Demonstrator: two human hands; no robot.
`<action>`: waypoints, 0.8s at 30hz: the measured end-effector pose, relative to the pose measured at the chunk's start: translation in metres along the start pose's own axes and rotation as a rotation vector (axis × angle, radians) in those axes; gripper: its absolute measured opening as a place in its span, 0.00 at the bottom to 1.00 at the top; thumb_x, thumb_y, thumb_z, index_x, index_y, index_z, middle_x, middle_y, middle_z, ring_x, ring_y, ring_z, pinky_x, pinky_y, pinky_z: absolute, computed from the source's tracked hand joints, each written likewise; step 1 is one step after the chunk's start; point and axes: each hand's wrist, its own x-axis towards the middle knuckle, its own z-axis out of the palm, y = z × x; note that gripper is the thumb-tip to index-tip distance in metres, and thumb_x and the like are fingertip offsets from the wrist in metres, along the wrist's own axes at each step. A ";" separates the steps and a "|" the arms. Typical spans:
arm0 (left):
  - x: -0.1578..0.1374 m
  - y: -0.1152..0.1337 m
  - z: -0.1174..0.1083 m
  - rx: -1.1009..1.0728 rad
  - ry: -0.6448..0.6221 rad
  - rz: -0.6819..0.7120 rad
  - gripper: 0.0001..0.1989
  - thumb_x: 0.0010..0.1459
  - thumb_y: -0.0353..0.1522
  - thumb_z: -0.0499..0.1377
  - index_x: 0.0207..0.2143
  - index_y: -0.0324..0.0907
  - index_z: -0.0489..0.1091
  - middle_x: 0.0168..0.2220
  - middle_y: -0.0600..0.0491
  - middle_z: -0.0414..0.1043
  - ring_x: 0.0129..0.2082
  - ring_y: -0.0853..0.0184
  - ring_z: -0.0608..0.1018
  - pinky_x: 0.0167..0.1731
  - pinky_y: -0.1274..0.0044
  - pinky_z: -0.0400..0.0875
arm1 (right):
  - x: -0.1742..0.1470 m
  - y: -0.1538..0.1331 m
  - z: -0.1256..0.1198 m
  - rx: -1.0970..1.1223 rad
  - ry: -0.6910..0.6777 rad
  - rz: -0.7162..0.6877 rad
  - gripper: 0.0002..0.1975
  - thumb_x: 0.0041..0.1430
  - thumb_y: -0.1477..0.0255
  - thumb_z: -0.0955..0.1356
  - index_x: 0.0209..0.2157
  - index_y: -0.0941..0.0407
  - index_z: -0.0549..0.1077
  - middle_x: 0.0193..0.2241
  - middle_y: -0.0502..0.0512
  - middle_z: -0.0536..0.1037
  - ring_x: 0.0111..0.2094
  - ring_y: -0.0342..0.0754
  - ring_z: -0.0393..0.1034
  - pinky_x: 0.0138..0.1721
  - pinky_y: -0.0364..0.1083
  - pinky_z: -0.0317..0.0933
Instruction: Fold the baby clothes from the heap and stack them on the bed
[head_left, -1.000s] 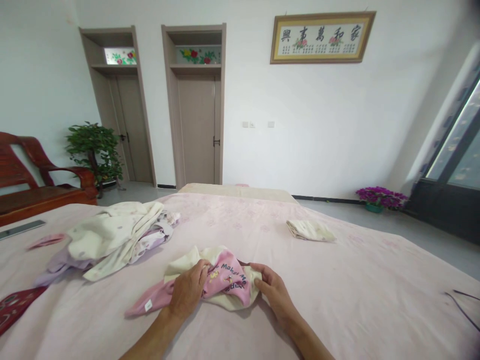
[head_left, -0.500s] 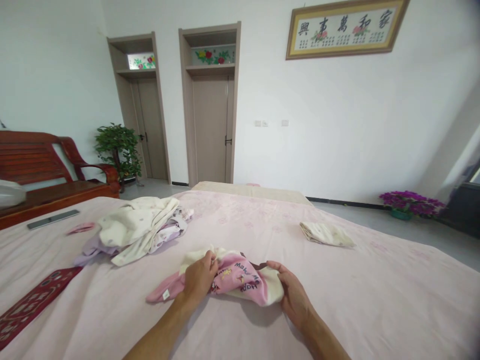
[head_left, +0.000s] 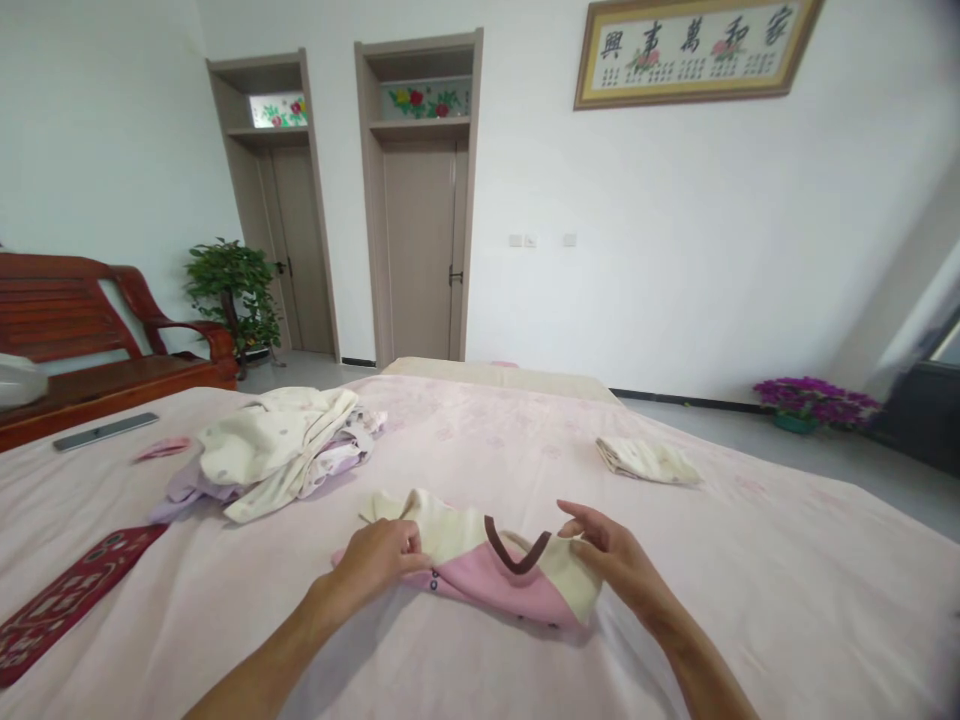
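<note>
A small pink and cream child's shirt (head_left: 517, 585) with a brown neckband lies bunched on the pink bedsheet in front of me. My left hand (head_left: 382, 555) is closed on its left part, the fingers curled over the fabric. At the other end, my right hand (head_left: 611, 560) is open beside the cream shoulder, its index finger stretched out and its thumb near the cloth. The neckband dips in a curve between both hands. Most of the printed front is hidden by the folds.
A heap of cream and lilac clothes (head_left: 277, 450) lies on the bed to the left, near a phone (head_left: 105, 431), a small pink item (head_left: 163, 448) and a dark red patterned cloth (head_left: 75, 600). A folded cream garment (head_left: 649, 462) rests at the right.
The shirt has been spread wider, and its cream part and neckband now show where the printed lettering was. My right hand has opened and shifted right; my left hand has moved slightly left.
</note>
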 end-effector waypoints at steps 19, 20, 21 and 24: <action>0.061 0.025 0.005 -0.218 0.307 0.160 0.06 0.55 0.32 0.55 0.33 0.44 0.71 0.30 0.56 0.69 0.31 0.68 0.72 0.34 0.78 0.63 | 0.000 0.013 -0.008 -0.310 0.060 0.199 0.07 0.41 0.71 0.73 0.26 0.59 0.78 0.16 0.46 0.68 0.19 0.39 0.57 0.21 0.40 0.47; 0.062 0.029 0.001 -0.329 0.346 0.114 0.07 0.56 0.33 0.54 0.34 0.43 0.70 0.29 0.56 0.69 0.30 0.68 0.72 0.34 0.77 0.64 | 0.000 0.008 -0.003 -0.251 0.113 0.181 0.07 0.42 0.70 0.73 0.25 0.59 0.77 0.16 0.46 0.69 0.19 0.39 0.57 0.21 0.40 0.48; 0.062 0.034 -0.001 -0.466 0.350 0.074 0.09 0.57 0.35 0.54 0.36 0.42 0.70 0.30 0.55 0.69 0.31 0.67 0.73 0.34 0.77 0.65 | 0.000 0.001 0.004 -0.154 0.164 0.157 0.08 0.43 0.68 0.73 0.26 0.58 0.76 0.18 0.47 0.70 0.20 0.39 0.59 0.21 0.40 0.49; 0.048 0.056 -0.002 -0.905 0.157 0.059 0.20 0.58 0.41 0.56 0.50 0.41 0.66 0.44 0.48 0.72 0.41 0.65 0.76 0.39 0.75 0.69 | -0.007 -0.024 0.037 0.197 0.198 0.110 0.13 0.45 0.63 0.74 0.30 0.57 0.74 0.21 0.47 0.73 0.20 0.40 0.62 0.22 0.40 0.54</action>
